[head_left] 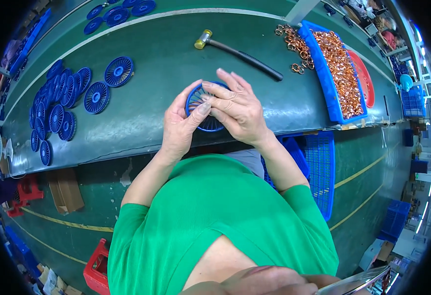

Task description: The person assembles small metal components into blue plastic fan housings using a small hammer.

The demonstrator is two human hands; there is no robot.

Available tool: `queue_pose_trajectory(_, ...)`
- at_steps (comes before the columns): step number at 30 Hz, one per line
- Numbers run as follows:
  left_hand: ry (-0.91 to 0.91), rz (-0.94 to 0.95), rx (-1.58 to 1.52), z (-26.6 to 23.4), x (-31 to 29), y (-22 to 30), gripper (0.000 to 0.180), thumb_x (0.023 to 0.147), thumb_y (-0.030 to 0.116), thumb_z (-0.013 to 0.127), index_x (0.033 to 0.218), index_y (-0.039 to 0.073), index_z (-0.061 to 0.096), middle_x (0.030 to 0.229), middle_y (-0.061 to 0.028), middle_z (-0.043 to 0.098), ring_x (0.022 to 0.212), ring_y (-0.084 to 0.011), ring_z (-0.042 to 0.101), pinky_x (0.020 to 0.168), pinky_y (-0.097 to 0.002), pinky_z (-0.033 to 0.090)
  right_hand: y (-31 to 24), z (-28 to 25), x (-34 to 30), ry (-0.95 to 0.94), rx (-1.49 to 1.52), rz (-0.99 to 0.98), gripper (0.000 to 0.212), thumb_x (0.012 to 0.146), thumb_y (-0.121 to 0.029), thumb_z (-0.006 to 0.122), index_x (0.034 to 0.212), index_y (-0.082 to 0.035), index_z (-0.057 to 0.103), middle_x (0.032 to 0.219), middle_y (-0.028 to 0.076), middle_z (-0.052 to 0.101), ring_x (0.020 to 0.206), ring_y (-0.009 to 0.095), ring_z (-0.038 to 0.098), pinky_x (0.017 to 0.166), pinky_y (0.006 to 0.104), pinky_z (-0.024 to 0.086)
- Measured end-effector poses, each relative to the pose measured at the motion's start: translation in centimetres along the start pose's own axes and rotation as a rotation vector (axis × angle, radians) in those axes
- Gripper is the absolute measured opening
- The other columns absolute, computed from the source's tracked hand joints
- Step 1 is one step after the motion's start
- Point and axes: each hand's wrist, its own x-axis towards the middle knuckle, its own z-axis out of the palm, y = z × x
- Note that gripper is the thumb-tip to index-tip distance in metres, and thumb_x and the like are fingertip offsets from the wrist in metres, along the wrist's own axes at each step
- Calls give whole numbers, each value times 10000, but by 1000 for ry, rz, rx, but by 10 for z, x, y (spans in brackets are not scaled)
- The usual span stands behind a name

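Note:
A blue spoked plastic wheel [209, 124] is held just above the near edge of the green table, close to my body. My left hand [178, 125] grips the left side of its rim, with the thumb reaching over the spokes. My right hand [241, 111] reaches across the wheel from the right. Its thumb and fingers are drawn together over the centre, close to the left thumb. Whatever they pinch there is hidden. Beyond the wheel, a hammer [242, 56] with a yellow head and black grip lies on the table.
Many similar blue wheels [67, 91] are heaped at the left. At the right, a blue tray [324, 81] holds copper-coloured rings, with loose rings [299, 46] beside it and a red tray [365, 78] behind. A blue crate [321, 167] stands below the table; a red stool [96, 268] is behind me.

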Motion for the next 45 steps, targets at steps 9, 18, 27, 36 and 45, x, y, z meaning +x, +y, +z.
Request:
queue_pose_trajectory(9, -55, 88, 291, 3, -1, -8, 417, 888, 102, 672, 1263, -12, 528, 1114, -60, 634, 986, -104, 602, 894, -253, 481, 10, 6, -18, 78, 911, 530, 445, 900, -134, 646, 1310, -13, 520, 1322, 149, 537, 1222, 217, 511, 1022, 349, 416)
queue_pose_trajectory(18, -34, 63, 373, 2, 0, -13, 364, 898, 129, 668, 1213, -13, 552, 1068, -55, 645, 944, -99, 607, 858, -251, 494, 13, 8, -27, 9, 743, 594, 456, 864, -122, 683, 1286, -27, 540, 1187, 148, 615, 1033, 207, 618, 875, 325, 506)
queue_pose_trajectory(27, 50, -137, 5, 5, 6, -22, 344, 979, 243, 540, 1231, 11, 507, 1081, -68, 614, 979, -120, 597, 849, -272, 503, 13, 12, -26, 72, 86, 208, 368, 678, -189, 804, 1028, -113, 716, 1195, 113, 617, 1101, 311, 545, 924, 402, 451)
queue_pose_trajectory(36, -92, -404, 55, 2, -5, 10, 437, 966, 324, 563, 1218, -29, 512, 1028, -52, 603, 923, -86, 566, 810, -240, 476, 12, -3, -33, -85, 124, 34, 383, 687, -341, 780, 1005, -135, 729, 1220, -5, 643, 1267, 279, 477, 1034, 506, 334)
queue_pose_trajectory(45, -121, -96, 202, 8, -3, -9, 401, 895, 156, 671, 1234, 7, 519, 1048, -53, 643, 950, -101, 603, 863, -262, 488, 15, -7, -38, 4, 628, 366, 461, 929, -145, 601, 1355, -19, 480, 1353, 191, 490, 1230, 216, 487, 1020, 342, 393)
